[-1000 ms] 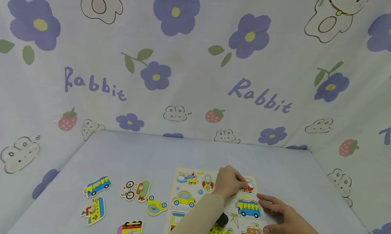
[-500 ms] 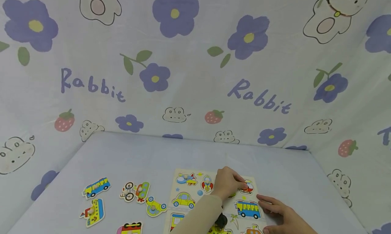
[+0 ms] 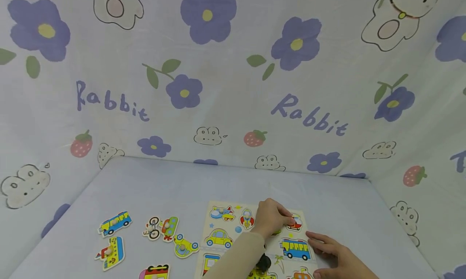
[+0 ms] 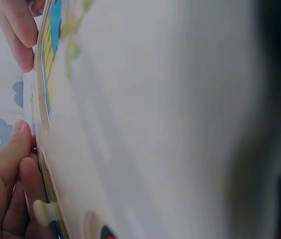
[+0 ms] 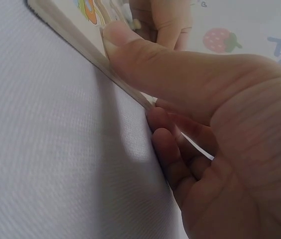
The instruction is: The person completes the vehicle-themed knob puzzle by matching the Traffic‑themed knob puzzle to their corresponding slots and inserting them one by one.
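My left hand (image 3: 271, 218) reaches over the wooden puzzle board (image 3: 236, 218), its thumb and fingers pinching at the helicopter puzzle piece (image 3: 296, 222) near the upper right corner. Its knob is hidden by the fingertips. Part of a green picture (image 3: 276, 232) shows beneath this hand. At the board's right edge, my right hand (image 3: 336, 252) grips with the thumb (image 5: 125, 45) on top and the other fingers curled beside the edge. An airplane piece (image 3: 221, 213) and a rocket piece (image 3: 247, 217) sit in the board, both with knobs.
Left of the board lie loose knobbed pieces: a bus (image 3: 115, 223), a ship (image 3: 115, 250), a bicycle (image 3: 153, 230), a green piece (image 3: 170, 226), an upturned car (image 3: 186, 248) and a train (image 3: 156, 269). A printed curtain (image 3: 225, 76) surrounds the table (image 3: 174, 186).
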A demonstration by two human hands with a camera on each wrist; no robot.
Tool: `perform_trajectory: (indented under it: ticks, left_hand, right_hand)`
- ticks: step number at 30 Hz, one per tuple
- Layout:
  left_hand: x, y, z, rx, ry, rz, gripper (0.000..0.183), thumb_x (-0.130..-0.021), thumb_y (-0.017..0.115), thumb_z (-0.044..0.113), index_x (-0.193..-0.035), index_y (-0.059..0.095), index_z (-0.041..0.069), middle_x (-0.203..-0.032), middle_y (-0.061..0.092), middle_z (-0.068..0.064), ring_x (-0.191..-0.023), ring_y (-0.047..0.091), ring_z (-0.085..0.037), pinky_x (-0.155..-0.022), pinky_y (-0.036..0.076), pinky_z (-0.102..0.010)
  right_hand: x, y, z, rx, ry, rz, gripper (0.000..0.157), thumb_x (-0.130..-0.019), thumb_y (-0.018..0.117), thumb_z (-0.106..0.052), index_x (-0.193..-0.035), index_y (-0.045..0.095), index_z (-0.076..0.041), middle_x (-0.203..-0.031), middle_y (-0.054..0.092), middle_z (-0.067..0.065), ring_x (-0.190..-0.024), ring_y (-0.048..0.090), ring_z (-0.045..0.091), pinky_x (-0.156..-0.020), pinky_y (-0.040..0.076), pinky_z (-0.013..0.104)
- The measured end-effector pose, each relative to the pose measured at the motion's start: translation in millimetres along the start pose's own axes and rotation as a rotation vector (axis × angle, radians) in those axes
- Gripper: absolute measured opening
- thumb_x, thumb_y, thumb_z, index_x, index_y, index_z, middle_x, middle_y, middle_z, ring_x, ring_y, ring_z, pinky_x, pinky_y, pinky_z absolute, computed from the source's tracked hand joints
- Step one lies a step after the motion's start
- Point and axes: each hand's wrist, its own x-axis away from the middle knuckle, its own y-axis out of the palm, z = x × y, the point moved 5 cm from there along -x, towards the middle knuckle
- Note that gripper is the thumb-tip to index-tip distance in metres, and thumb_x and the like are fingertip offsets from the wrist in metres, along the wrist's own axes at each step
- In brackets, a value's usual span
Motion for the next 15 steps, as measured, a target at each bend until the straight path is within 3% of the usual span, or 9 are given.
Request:
perform_trajectory:
  ticks: [5,11,15]
  left_hand:
    - [1.0,-1.3,1.4,0.007,-0.003,-0.003,0.018,-0.071,0.09,0.021,-0.063,0.075,0.023,-0.059,0.06,0.018,-0.063,0.056,-0.001,-0.067,0.05,-0.023]
    - [0.4,-0.8,0.2,-0.009,-0.007,-0.002,0.019,-0.071,0.09,0.022,-0.062,0.074,0.025,-0.06,0.06,0.019,-0.066,0.056,0.0,-0.072,0.05,-0.025]
    - [-0.6,-0.2,-0.5,-0.01,0.007,0.002,0.019,-0.071,0.09,0.022,-0.062,0.074,0.025,-0.06,0.06,0.02,-0.066,0.056,0.001,-0.072,0.05,-0.024]
  right_hand:
    - [-0.5,-0.1,0.2,0.008,0.016,0.006,0.075,-0.079,0.082,-0.037,-0.143,0.052,-0.009,-0.155,0.034,0.008,-0.127,0.035,-0.008,-0.091,0.038,0.012]
    - [-1.6,0.4,0.1,0.003,0.031,0.012,0.077,-0.078,0.083,-0.038,-0.143,0.053,-0.01,-0.155,0.034,0.005,-0.138,0.032,0.036,-0.096,0.045,0.026]
    - [-2.4,0.3,-0.6,0.009,0.032,0.011,0.078,-0.077,0.083,-0.039,-0.143,0.053,-0.01,-0.155,0.034,0.005,-0.137,0.03,0.042,-0.096,0.046,0.03]
